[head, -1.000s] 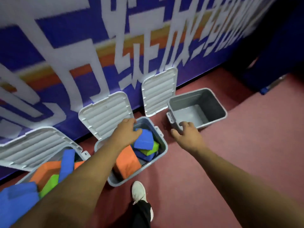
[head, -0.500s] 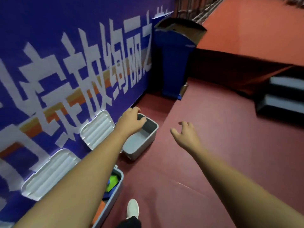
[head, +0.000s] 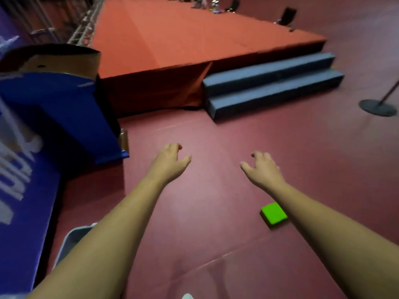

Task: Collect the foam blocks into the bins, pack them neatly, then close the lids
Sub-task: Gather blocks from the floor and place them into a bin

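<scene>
Seemingly empty, both hands (head: pixel 170 159) (head: pixel 264 171) hover beyond the green block (head: pixel 274 213).

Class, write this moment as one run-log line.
left hand: open, empty | right hand: open, empty | green foam block: on floor, not held | bin: corner visible lower left

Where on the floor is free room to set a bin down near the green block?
Bare floor lies in front of the steps and between the left hand and the right hand; more from the green block to the post base. The left is crowded: blue box and bin along the banner.
</scene>
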`<state>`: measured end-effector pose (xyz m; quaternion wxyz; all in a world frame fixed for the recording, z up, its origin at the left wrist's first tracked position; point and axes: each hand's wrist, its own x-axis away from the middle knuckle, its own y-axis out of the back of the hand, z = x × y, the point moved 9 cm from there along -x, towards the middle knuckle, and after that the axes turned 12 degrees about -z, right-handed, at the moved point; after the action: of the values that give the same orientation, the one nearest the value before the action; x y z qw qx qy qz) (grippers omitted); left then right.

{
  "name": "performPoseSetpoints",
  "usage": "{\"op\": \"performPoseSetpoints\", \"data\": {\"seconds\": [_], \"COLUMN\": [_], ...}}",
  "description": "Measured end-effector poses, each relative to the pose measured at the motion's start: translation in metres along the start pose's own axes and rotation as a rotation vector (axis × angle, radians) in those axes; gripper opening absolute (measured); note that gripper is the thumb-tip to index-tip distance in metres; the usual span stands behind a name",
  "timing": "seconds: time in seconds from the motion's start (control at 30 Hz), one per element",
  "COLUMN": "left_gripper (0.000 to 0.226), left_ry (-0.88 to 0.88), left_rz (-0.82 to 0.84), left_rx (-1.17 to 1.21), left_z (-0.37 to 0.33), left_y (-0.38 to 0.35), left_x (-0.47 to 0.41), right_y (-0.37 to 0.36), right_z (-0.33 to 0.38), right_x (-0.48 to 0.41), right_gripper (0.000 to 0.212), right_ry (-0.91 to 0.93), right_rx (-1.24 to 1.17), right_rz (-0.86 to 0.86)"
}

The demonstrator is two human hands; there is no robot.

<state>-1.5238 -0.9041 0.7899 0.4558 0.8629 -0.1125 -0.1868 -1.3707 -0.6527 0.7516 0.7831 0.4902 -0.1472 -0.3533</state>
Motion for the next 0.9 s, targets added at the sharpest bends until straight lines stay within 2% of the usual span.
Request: {"op": "performPoseSetpoints", "data": {"seconds": [0.2,0.47,0.67,0.9], "left_gripper": [0.046,0.041,0.039,0.034], "left_ry": [-0.252,-0.486,-0.487,-0.428], "left_rz": [0.257,0.516,0.623,0.766], "left_rx": [0.048,0.146,0.118,-0.018], "left_z": [-0.104,-0.269,-0.338,-0.36], "left_y": [-0.129,-0.294,-0.432,-0.607], "left_x": [-0.082,-0.095,-0.126,-0.153], "right_y": [0.047,0.073,0.038,-0.039], "right_z": [-0.107,-0.28,-0.399,-0.525], "right_x": [-0.035,-0.048,-0.128,-0.251], "right_gripper": [0.056,0.056,0.054,0.052], "right_ry": [-0.307,-0.654,-0.747,-0.776], "right_rx": [0.096,0.159,0.086,0.049], "right_rz": [-0.129,-0.181,-0.129,0.029]}}
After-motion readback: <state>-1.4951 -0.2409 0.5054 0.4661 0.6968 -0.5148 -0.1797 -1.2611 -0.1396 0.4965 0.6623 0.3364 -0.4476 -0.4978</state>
